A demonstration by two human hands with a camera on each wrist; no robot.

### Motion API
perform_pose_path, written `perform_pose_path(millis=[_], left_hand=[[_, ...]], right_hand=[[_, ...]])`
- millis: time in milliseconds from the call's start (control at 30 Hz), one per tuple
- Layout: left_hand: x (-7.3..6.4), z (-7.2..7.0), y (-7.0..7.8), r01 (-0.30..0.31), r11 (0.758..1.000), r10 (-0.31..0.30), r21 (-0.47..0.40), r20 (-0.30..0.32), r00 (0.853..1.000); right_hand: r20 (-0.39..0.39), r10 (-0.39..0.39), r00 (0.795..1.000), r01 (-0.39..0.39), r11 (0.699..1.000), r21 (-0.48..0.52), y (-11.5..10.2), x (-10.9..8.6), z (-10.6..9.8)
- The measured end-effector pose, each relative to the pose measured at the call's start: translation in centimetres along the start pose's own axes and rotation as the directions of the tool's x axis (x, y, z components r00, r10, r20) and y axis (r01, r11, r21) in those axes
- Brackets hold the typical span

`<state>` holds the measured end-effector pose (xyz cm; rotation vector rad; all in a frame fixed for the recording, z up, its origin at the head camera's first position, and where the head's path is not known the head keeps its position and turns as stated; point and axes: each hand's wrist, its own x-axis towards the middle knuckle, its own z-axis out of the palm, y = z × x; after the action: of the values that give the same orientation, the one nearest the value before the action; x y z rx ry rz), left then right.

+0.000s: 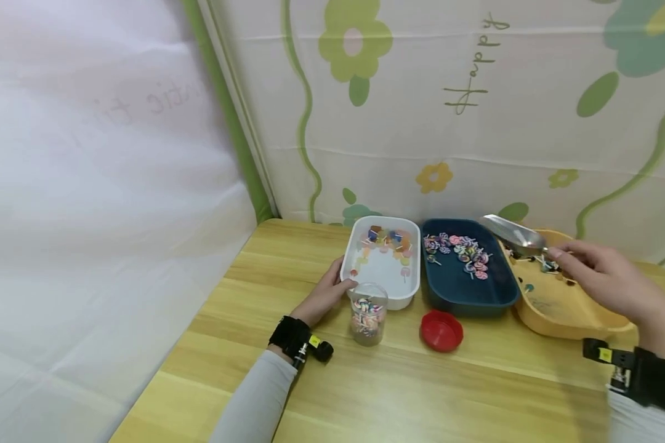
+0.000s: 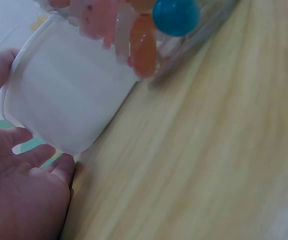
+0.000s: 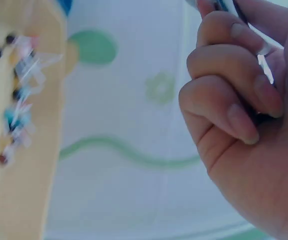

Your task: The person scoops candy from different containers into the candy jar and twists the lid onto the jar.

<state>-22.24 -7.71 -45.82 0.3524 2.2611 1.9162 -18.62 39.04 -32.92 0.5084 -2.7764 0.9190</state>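
My left hand (image 1: 322, 296) grips the near left side of a white bin (image 1: 380, 280), thumb at the rim and fingers along the outer wall. Small translucent coloured lollipops lie in that bin, mostly at its far end. In my right hand (image 1: 606, 274) is a metal scoop (image 1: 512, 235), held by its handle above the yellow bin (image 1: 565, 311), its blade pointing left over the dark blue bin's far right corner. The right wrist view shows curled fingers (image 3: 219, 102) around the handle. Just beside my left hand stands a clear cup (image 1: 368, 337) partly filled with tiny lollipops.
Striped swirl lollipops (image 1: 471, 255) lie in the dark blue bin (image 1: 449, 292), between the white and yellow bins. A red lid (image 1: 442, 331) rests in front of it on the wooden table (image 1: 421, 394). Behind the bins hangs a flower-printed curtain (image 1: 388, 141).
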Motion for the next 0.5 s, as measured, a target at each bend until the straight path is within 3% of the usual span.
perform_pose_path(millis=[133, 267, 433, 500], left_hand=[[0.2, -0.1, 0.0, 0.014, 1.0, -0.014, -0.009, 0.012, 1.0], [0.3, -0.2, 0.1, 0.01, 1.0, -0.009, -0.017, 0.028, 1.0], [0.2, 0.0, 0.1, -0.001, 1.0, 0.001, -0.025, 0.026, 1.0], [0.1, 0.0, 0.0, -0.007, 1.0, 0.008, -0.027, 0.024, 1.0]], right_hand=[[0.015, -0.158, 0.987, 0.157, 0.986, 0.053, -3.8, 0.5, 0.9], [0.086, -0.31, 0.947, 0.304, 0.949, 0.08, -7.1, 0.7, 2.1], [0.191, -0.401, 0.896, 0.389, 0.916, 0.101, -10.2, 0.6, 3.4], [0.203, -0.416, 0.887, 0.403, 0.91, 0.1, -11.0, 0.4, 3.7]])
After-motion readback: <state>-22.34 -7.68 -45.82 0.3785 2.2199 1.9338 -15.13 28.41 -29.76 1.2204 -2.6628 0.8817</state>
